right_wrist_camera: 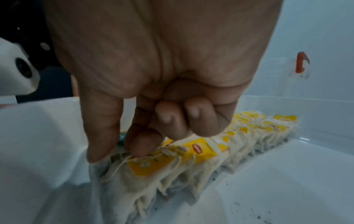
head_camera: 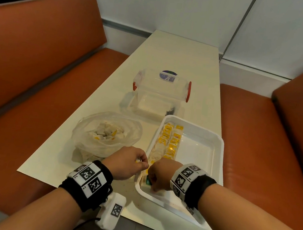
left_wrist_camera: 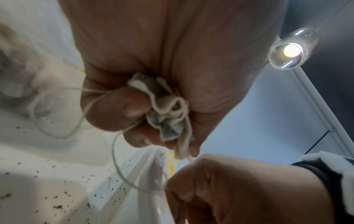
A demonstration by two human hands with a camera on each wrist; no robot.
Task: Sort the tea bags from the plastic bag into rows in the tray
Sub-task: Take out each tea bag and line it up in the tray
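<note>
One tea bag (right_wrist_camera: 107, 169) between right-hand fingers (right_wrist_camera: 99, 136), against the tray's (right_wrist_camera: 287, 174) row.

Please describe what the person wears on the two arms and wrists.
Both forearms are bare, without sleeves. Each wrist carries a black band topped by white blocks printed with black square markers. Below the left wrist hangs a white camera housing with its own marker and a thin black cable.

café or diner booth | orange benches (head_camera: 42, 54) flanking narrow table (head_camera: 170, 61)
</note>
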